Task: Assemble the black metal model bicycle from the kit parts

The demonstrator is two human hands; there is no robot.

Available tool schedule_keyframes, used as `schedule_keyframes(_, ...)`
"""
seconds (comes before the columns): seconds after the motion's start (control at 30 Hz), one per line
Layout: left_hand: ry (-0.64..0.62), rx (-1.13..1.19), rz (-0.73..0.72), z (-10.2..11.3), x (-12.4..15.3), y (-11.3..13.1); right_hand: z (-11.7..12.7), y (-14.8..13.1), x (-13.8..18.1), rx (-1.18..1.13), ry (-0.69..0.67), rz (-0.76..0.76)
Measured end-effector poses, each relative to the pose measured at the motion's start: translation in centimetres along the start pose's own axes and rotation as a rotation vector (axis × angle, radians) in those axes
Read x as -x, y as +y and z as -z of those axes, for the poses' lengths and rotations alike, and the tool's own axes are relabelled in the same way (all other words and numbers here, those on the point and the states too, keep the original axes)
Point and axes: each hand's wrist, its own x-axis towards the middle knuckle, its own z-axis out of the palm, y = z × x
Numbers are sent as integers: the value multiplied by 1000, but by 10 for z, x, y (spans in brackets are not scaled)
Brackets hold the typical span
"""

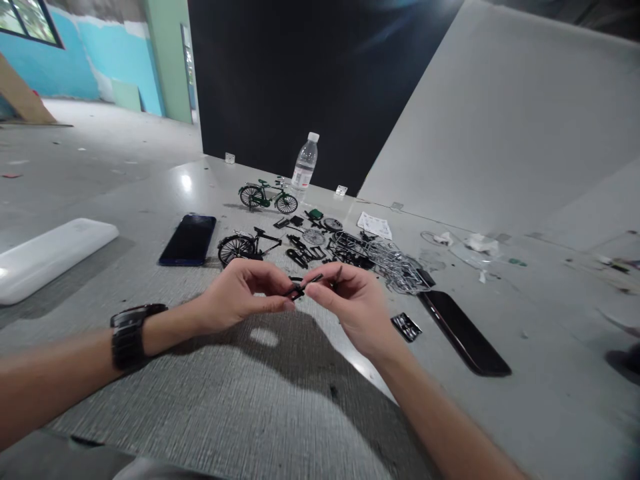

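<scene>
Thumb and fingers of my left hand (pixel 250 290) pinch one end of a small black model bicycle part (pixel 299 289). My right hand (pixel 350 297) grips its other end, and a thin dark piece sticks up between those fingers. Both hands meet above the near half of the table; the part's exact kind is too small to tell. Just behind my left hand stands a partly built black model bicycle (pixel 245 247) with its rear wheel on and no front wheel. A complete green model bicycle (pixel 269 195) stands farther back.
Loose black parts (pixel 305 253) and grey sprue frames (pixel 395 263) lie behind my hands. A water bottle (pixel 304 163) stands at the back. One phone (pixel 189 240) lies left, another (pixel 467 332) right, near a small black tray (pixel 406 327). A white case (pixel 55 257) is far left.
</scene>
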Motion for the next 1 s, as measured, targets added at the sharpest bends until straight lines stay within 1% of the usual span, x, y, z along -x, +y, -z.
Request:
schedule_keyframes(0.1, -51, 64, 48, 0, 2, 2, -3, 3, 0, -54, 13, -26)
schedule_keyframes(0.2, -86, 77, 98, 0, 4, 4, -7, 4, -1, -91, 2, -34)
schedule_keyframes(0.47, -173, 121, 164, 0, 8, 9, -12, 3, -1, -164, -14, -74)
schedule_keyframes(0.57, -170, 141, 159, 0, 8, 8, -13, 3, -1, -204, -29, -77)
schedule_keyframes(0.67, -172, 160, 113, 0, 7, 7, -13, 2, -1, -220, -35, -73)
schedule_keyframes(0.77, -216, 228, 83, 1, 7, 5, -13, -1, 0, -241, -41, -72)
schedule_keyframes(0.9, -271, 295, 102, 2, 6, 3, -12, -4, 1, -248, -58, -56)
schedule_keyframes(1.0, -294, 304, 131, 4, 6, 1, -10, -2, 0, -247, -102, -21)
